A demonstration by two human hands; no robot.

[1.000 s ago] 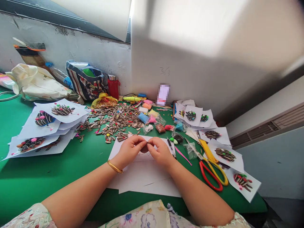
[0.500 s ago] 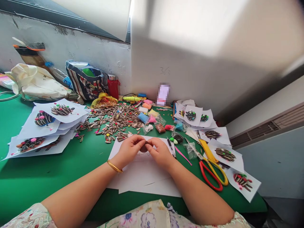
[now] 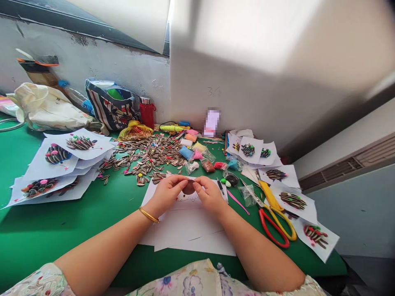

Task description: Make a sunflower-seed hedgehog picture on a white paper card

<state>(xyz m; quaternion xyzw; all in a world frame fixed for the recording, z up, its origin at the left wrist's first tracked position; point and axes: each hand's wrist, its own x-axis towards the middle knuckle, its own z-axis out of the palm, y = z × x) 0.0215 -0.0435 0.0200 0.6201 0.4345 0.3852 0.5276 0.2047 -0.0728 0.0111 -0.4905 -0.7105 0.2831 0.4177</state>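
Between my two hands is a flat, round piece of brown modelling clay (image 3: 189, 188). My left hand (image 3: 168, 192) pinches its left edge with thumb and fingers. On the opposite edge, my right hand (image 3: 210, 196) grips it the same way. The clay is held just above a white sheet of paper (image 3: 191, 224) with a line drawing partly hidden by the hands. Sunflower seeds (image 3: 160, 152) lie heaped behind my left hand. Beside my right hand are a black pen (image 3: 221, 187) and a pink plastic tool (image 3: 238, 202).
Scissors (image 3: 273, 218) with red and yellow handles and a yellow cutter (image 3: 271, 196) lie on the right. Small clay packets (image 3: 207, 165) sit behind the hands. Papers with seed hedgehogs (image 3: 78, 142) are stacked left, others (image 3: 292, 200) right. A red bottle (image 3: 147, 113) stands against the wall.
The brown clay looks flatter and rounder, and more of it shows between my fingers. Both hands have shifted only slightly, with the fingertips a little farther apart.
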